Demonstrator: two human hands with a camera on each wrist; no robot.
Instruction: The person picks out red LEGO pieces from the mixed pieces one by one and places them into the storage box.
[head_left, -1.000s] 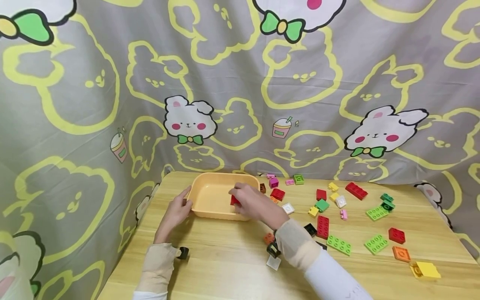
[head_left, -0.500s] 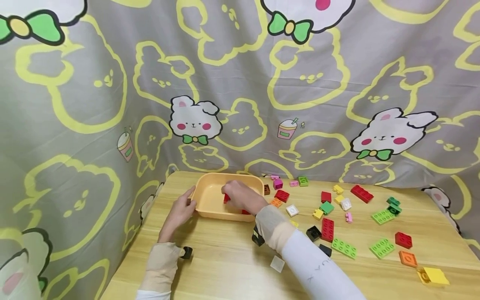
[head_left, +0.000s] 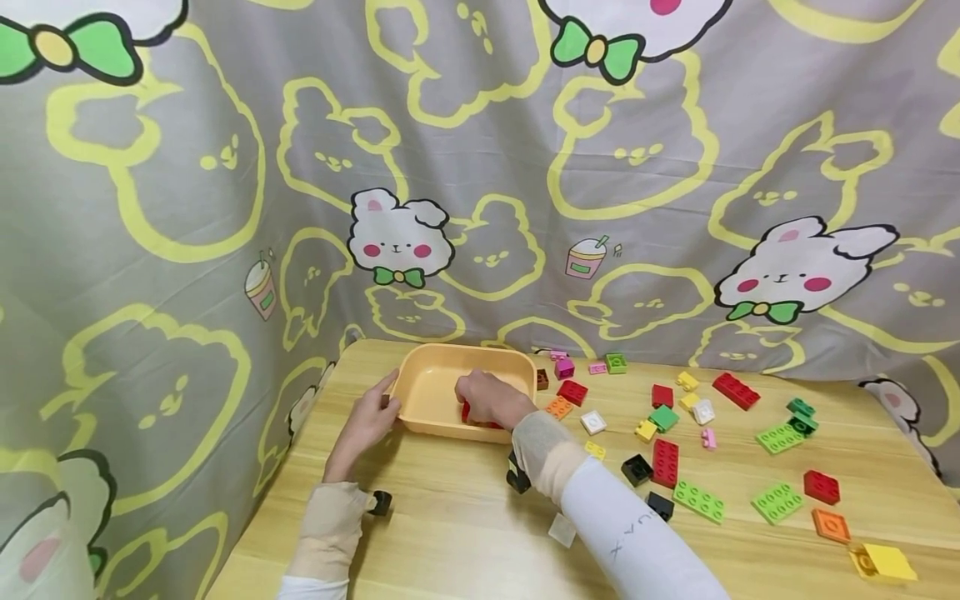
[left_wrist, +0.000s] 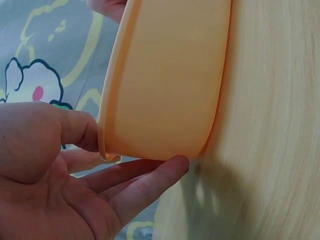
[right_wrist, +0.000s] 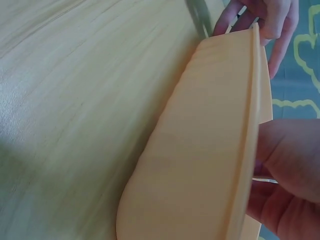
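Observation:
A shallow pale-orange plastic tray stands at the back left of the table. My left hand holds its left end; in the left wrist view the thumb is at the rim and the fingers lie along the end wall. Inside the tray, toward its right half, my right hand grips a red toy brick, mostly covered by the fingers. More red shows beneath that hand, too hidden to tell apart. In the right wrist view the tray wall blocks what the right hand holds.
Loose toy bricks lie across the table's right side, among them a long red brick, a lime-green brick, an orange brick and a yellow brick. A translucent square lies near the right forearm. A patterned curtain borders the table.
My right hand has shifted left inside the tray with the red brick, then slightly lower. More red has come into view beneath it. The left hand stays on the tray's end.

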